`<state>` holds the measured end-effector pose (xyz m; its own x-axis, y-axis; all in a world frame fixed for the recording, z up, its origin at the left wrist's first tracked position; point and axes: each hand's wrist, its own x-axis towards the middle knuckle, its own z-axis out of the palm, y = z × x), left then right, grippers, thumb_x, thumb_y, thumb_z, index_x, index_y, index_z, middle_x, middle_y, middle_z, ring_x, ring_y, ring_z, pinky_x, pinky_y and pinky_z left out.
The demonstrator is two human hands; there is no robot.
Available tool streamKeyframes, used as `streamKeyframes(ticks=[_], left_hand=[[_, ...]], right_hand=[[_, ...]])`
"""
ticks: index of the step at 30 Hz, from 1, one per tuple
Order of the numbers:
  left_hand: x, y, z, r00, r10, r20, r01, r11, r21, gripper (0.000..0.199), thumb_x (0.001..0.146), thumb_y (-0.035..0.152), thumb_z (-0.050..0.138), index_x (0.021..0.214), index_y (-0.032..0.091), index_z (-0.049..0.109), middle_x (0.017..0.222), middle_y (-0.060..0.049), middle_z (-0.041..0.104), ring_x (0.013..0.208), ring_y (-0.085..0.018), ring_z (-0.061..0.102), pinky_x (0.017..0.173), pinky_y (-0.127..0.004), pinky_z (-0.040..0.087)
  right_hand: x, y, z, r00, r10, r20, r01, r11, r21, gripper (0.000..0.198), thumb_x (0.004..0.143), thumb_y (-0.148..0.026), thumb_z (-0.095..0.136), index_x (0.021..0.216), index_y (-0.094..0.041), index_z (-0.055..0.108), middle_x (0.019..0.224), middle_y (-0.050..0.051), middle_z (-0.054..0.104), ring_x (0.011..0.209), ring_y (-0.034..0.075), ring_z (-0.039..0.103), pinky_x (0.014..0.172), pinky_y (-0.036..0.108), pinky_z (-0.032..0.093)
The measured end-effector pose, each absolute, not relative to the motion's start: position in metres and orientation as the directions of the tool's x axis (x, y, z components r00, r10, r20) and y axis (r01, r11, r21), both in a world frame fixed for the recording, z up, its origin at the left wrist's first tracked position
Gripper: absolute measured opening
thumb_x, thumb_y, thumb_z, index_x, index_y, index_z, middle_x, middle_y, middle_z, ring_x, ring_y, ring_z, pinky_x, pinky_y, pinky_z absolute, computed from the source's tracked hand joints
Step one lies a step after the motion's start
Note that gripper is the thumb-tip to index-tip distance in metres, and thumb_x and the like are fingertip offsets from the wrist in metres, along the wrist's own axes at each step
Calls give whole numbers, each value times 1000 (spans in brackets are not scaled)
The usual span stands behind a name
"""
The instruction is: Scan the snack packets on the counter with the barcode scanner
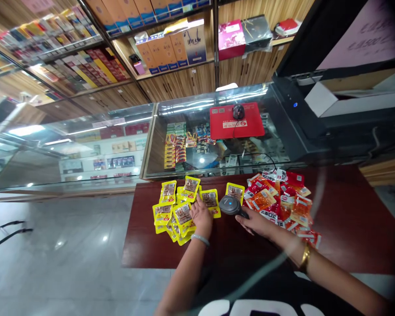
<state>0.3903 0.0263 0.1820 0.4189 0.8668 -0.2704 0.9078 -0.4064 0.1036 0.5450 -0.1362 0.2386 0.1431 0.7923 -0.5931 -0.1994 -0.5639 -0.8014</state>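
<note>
My right hand [256,223] is wrapped round the handle of a dark grey barcode scanner [229,205]. The scanner's head points left, with a small blue light on top, and one yellow snack packet [235,192] lies just behind it. My left hand [202,216] rests at the right side of a loose pile of yellow snack packets [183,213]. Its fingers are apart and touch the packets; the fingertips are partly hard to make out. Another yellow packet [210,199] lies just right of those fingers. Beyond my right hand is a heap of red and orange snack packets [262,199].
Everything lies on a dark red wooden counter [141,250]. Behind it stands a glass display case [197,107] bearing a red mat [222,127] and a black mouse [238,111]. A black checkout machine [311,127] stands at the right. Boxed goods fill the back shelves.
</note>
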Motion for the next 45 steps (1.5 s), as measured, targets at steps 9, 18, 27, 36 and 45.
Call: streamKeyframes(ticks=[9, 18, 27, 36, 45], left_hand=[[378, 37, 180, 428, 781, -455, 876, -236, 420, 27, 84, 44, 61, 84, 19, 69, 83, -7, 69, 81, -21, 64, 71, -28, 40], [378, 42, 174, 422, 763, -489, 836, -119, 535, 22, 80, 33, 61, 83, 14, 69, 73, -7, 68, 64, -18, 60, 58, -26, 37], [410, 49, 191, 627, 701, -339, 684, -287, 671, 38, 79, 43, 65, 108, 18, 70, 99, -9, 72, 92, -23, 64, 83, -32, 47], [380, 130, 209, 331, 921, -205, 943, -331, 37, 59, 77, 51, 65, 119, 10, 56, 122, -21, 59, 117, -38, 49, 94, -47, 37], [382, 115, 208, 424, 844, -329, 894, -333, 300, 31, 88, 43, 53, 103, 19, 64, 96, -11, 69, 96, -27, 62, 82, -36, 42]], right_hand=[[547, -141, 240, 175, 793, -583, -195, -553, -810, 55, 80, -69, 58, 102, -20, 51, 44, -11, 45, 35, 10, 40, 39, 21, 29], [544, -142, 244, 228, 789, -570, -200, -535, -821, 51, 82, -67, 57, 103, -21, 52, 42, -11, 44, 33, 10, 39, 39, 22, 27], [544, -138, 247, 193, 803, -564, -221, -525, -822, 61, 81, -69, 56, 113, -18, 51, 46, -10, 44, 34, 10, 39, 39, 23, 29], [541, -133, 243, 163, 800, -578, -200, -547, -813, 58, 83, -66, 56, 113, -17, 53, 44, -10, 43, 35, 11, 39, 39, 23, 29], [544, -132, 256, 182, 798, -574, -230, -533, -814, 64, 80, -67, 59, 120, -18, 50, 44, -11, 41, 35, 10, 37, 40, 23, 28]])
